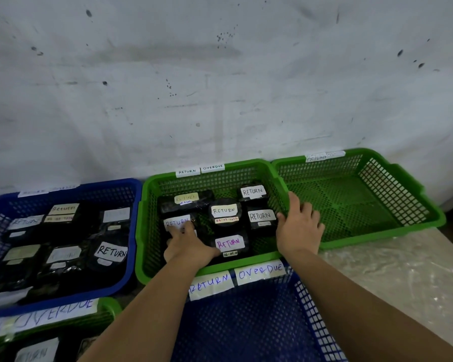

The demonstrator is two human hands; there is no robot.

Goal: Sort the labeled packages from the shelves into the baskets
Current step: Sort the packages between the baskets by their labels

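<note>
A green basket (152, 231) tagged RETURN OVERDUE stands in the middle and holds several black packages with white RETURN labels, among them one with a purple-lettered label (230, 242). My left hand (187, 244) reaches into this basket, fingers resting on a front-left package (175, 222); whether it grips that package is unclear. My right hand (300, 226) lies on the basket's right rim, fingers spread over into the neighbouring green basket (377, 231), which holds nothing.
A blue basket (131, 231) at the left is filled with black labeled packages. A blue basket (246, 322) sits in front, under my arms, with RETURN and OVERDUE tags. Another green basket (105, 309) shows at bottom left. A stained white wall stands right behind.
</note>
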